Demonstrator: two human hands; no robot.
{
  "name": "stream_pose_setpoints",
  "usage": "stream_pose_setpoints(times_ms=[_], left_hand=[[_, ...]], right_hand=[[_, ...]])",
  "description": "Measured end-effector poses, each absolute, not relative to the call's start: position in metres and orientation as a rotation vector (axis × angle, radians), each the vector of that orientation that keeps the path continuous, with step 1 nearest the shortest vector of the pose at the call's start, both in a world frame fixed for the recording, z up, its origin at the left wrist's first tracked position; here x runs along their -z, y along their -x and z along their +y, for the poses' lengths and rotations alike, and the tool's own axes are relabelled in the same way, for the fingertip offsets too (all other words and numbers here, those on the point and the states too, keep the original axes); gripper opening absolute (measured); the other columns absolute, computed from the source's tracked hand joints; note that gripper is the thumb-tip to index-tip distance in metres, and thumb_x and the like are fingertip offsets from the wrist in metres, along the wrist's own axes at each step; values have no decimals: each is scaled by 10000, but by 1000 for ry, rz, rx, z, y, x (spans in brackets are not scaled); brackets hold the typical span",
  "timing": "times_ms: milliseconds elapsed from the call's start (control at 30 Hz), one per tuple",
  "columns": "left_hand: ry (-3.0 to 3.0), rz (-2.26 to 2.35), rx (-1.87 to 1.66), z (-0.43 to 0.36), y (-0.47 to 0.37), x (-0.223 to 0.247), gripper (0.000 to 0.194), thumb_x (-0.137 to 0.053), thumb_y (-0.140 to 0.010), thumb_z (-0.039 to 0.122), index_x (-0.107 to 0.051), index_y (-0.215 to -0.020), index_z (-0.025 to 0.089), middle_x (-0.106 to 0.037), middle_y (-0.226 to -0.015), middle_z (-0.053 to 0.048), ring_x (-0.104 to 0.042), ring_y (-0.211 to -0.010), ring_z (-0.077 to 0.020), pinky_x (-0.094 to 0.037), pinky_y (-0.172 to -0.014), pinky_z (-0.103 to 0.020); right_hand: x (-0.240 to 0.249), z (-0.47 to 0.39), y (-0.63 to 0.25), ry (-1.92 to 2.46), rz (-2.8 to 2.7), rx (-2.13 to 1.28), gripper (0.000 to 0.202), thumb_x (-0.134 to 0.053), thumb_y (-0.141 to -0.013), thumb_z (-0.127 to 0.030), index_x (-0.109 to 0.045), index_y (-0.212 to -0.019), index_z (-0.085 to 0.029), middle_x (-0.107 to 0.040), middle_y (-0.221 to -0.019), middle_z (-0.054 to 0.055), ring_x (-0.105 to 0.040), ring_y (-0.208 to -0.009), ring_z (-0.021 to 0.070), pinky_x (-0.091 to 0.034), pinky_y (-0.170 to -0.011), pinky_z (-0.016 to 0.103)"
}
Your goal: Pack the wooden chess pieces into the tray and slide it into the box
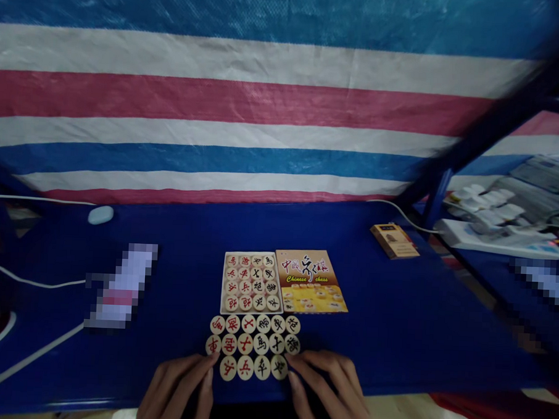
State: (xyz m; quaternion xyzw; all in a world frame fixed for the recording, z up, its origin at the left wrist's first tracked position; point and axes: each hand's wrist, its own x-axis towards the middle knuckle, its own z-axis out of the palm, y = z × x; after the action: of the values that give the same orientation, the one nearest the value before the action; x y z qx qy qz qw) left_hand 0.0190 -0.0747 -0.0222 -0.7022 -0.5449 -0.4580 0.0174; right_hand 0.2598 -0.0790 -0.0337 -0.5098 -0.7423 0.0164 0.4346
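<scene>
Round Chinese chess pieces (pixel 261 344) lie in three rows on the blue table, with red characters on the left and black ones on the right. My left hand (pixel 179 387) rests at the left end of the front row, fingertips by a red piece (pixel 213 345) of the middle row, thumb apart. At the other end, my right hand (pixel 332 385) has its index finger and thumb close against a black piece (pixel 279 367). Neither hand grips a piece. Behind the rows, a white box tray (pixel 222 287) holds more pieces, beside its printed "Chinese chess" lid (pixel 313 282).
A cigarette pack (pixel 395 241) lies at the back right of the table (pixel 394 338). To the left are a blurred-out phone (pixel 125 286) with a cable and a pale rounded case (pixel 101 214). A power strip (pixel 491 237) stands at far right. Striped sheeting (pixel 247 103) hangs behind.
</scene>
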Motion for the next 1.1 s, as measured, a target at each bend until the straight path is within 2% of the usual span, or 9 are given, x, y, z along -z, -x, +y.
stream_pose_setpoints(times_ms=[133,233,333,433,500,567,733,900,1100], left_hand=[[2245,-1750,1489,-47,-15,-8,226,-594,-936,114,-725,-1068,243,-728,-960,-36,-680,-817,-170,-560,-706,-314],[2292,-1657,1531,-19,-14,-35,239,-616,-933,117,-715,-1094,262,-718,-858,10,-653,-691,-120,-552,-677,-269],[2494,-1503,1446,19,-16,-53,195,-632,-938,151,-716,-1075,261,-706,-828,21,-629,-677,-104,-527,-679,-257],[2798,-1426,1191,60,-18,-48,163,-567,-986,254,-721,-1040,244,-699,-815,2,-641,-745,-131,-523,-728,-280],[2848,-1430,950,79,-18,-36,186,-562,-985,320,-726,-955,236,-657,-700,20,-617,-672,-133,-497,-679,-275],[2850,-1442,867,88,-17,-25,184,-580,-972,323,-722,-904,227,-673,-712,20,-610,-655,-133,-484,-692,-286],[2900,-1401,764,82,-12,-15,151,-647,-928,370,-712,-957,237,-692,-739,32,-619,-646,-142,-473,-706,-307],[2924,-1371,665,73,-12,-14,232,-705,-881,411,-694,-1046,248,-743,-866,18,-672,-725,-163,-490,-753,-333],[2892,-1379,617,73,-11,-13,228,-697,-884,454,-672,-964,242,-751,-883,9,-669,-765,-183,-473,-723,-343]], right_hand=[[11,-50,-254,1264,-1819,-72,318,-659,-871,-73,-706,-1145,-228,-694,-967,62,-623,-908,218,-523,-771,379],[-14,-15,-249,1243,-1870,-67,274,-657,-890,-104,-713,-1116,-249,-701,-934,37,-614,-896,209,-516,-779,367],[-37,27,-247,1202,-2018,-56,212,-607,-940,-157,-723,-1097,-239,-702,-942,46,-601,-906,211,-497,-807,369],[-45,65,-246,1196,-2268,-10,213,-535,-995,-239,-732,-1067,-203,-682,-892,67,-561,-867,219,-466,-774,369],[-40,81,-245,1175,-2391,45,237,-505,-1011,-262,-732,-996,-196,-661,-861,68,-549,-868,221,-452,-782,368],[-32,88,-244,1179,-2434,73,241,-499,-1010,-260,-718,-939,-190,-648,-856,66,-548,-871,220,-447,-783,364],[-20,78,-245,1134,-2487,10,207,-533,-992,-268,-684,-871,-195,-651,-854,54,-584,-881,209,-469,-821,363],[-21,70,-252,1101,-2496,-5,151,-586,-959,-281,-687,-875,-207,-665,-852,47,-612,-869,205,-480,-781,347],[-17,68,-256,1137,-2530,-26,184,-588,-969,-344,-693,-913,-204,-662,-862,47,-627,-883,206,-477,-757,338]])
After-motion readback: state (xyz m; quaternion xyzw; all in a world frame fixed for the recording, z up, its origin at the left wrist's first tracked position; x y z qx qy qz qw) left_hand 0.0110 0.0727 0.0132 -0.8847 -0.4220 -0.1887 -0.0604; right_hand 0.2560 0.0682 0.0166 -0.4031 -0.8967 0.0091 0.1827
